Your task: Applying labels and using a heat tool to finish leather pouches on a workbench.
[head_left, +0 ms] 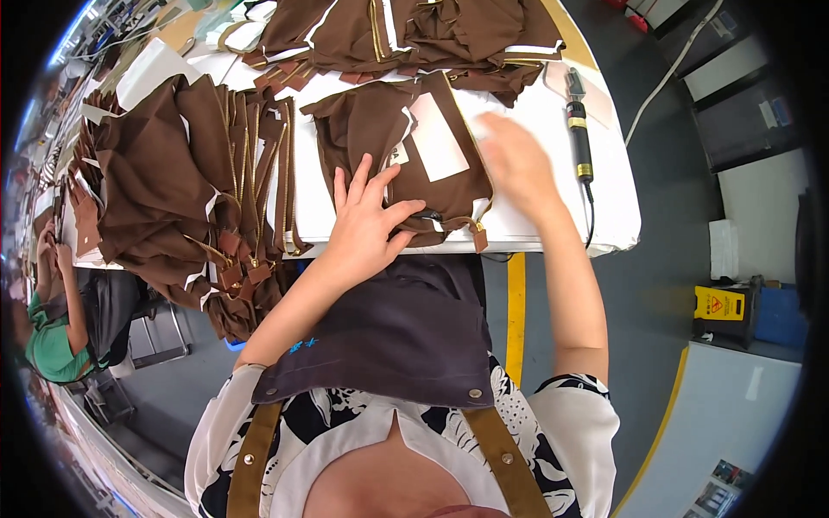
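In front of me a brown fabric piece (363, 125) lies on the white tabletop, with a gold zipper (466, 129) along its right side. A pale rectangular card or patch (438, 142) rests on it, beside a small white label (398, 155). My left hand (367, 220) presses on the lower part of the fabric, fingers spread. A small dark item (427, 215) shows by its fingertips; what it is I cannot make out. My right hand (521, 168) is at the fabric's right edge, next to the zipper, its fingers smeared by motion. A brown tab (480, 239) hangs at the zipper's lower end.
A thick stack of brown zippered pieces (164, 164) stands at the left, overhanging the table edge. More brown pieces (449, 34) lie across the back. A black corded hand tool (578, 138) lies at the right. Far left, a person in a green top (59, 341) works.
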Demonstrator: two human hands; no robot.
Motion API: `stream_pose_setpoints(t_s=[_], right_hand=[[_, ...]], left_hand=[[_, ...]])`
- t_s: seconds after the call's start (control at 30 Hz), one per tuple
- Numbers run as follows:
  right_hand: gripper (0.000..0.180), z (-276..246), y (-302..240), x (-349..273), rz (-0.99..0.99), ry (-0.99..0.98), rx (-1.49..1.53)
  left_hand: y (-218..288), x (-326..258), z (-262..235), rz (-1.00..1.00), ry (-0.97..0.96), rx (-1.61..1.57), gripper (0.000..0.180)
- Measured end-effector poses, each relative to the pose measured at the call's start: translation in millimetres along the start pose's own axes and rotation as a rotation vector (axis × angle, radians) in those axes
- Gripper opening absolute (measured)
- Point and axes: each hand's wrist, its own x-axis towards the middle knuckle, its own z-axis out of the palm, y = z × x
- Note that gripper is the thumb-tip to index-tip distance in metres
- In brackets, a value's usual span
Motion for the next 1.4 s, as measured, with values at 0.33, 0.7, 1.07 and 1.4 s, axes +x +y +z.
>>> stream_pose_setpoints(t_s=[0.33, 0.7, 1.07, 1.4], right_hand=[[0.058, 80, -22, 57, -0.396, -0.310, -0.156], [0.043, 87, -7, 88, -0.246, -0.354, 0.072], [0.049, 22, -30, -5, -0.399, -0.458, 0.080], [0.049, 9, -19, 2, -0.369, -0.536, 0.051]], left_hand=[[-8, -8, 2, -0.007, -0.064, -0.027, 0.044], [-9, -4, 0, -0.014, -0.075, -0.034, 0.037], [-9, -6, -4, -0.021, -0.113, -0.039, 0.042], [-10, -5, -7, -0.022, -0.137, -0.051, 0.044]])
